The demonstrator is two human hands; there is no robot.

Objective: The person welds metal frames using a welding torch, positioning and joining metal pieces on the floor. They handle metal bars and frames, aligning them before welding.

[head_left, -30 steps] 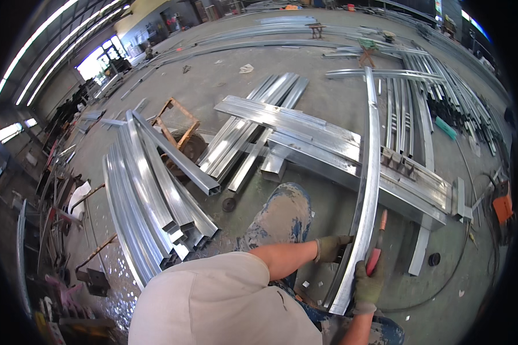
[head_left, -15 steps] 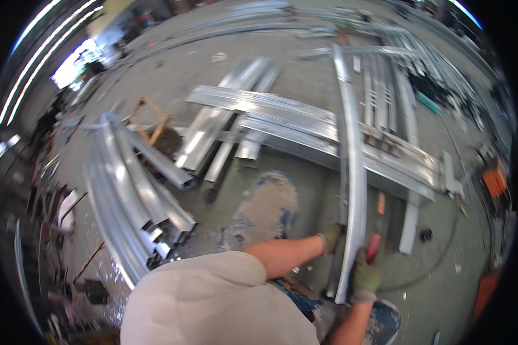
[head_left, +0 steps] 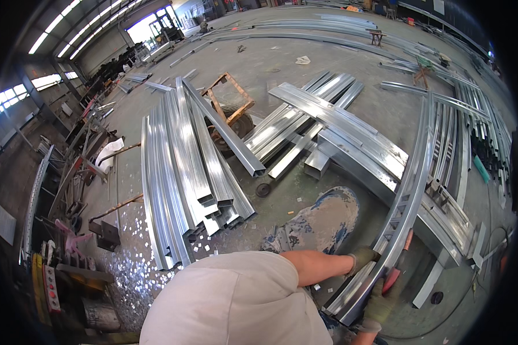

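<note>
A long galvanized steel channel (head_left: 415,172) runs from in front of my body toward the far right, its open side showing crosspieces inside. My left hand (head_left: 362,261), in a dirty glove, is closed on the channel's left edge near its close end. On the opposite edge, my right hand (head_left: 381,302), also gloved, grips the same end. A red object (head_left: 392,279) sticks up at the right hand's fingers; its kind is unclear. Beyond it shows a thin orange-red piece (head_left: 408,239). Under the channel, wide steel profiles (head_left: 357,155) lie crosswise. My knee (head_left: 322,221) is in paint-stained trousers.
Stacked square steel tubes (head_left: 172,167) lie at left, beside scattered metal chips (head_left: 135,259). A rusty frame with a wheel (head_left: 233,112) stands behind them. More profiles (head_left: 483,109) lie at far right. A cable (head_left: 443,328) curves over the floor. Tool clutter lines the left side.
My view has swung left, so the hands and channel sit further right in the picture. The channel now looks tilted, with its inner side showing. Both hands stay on its close end.
</note>
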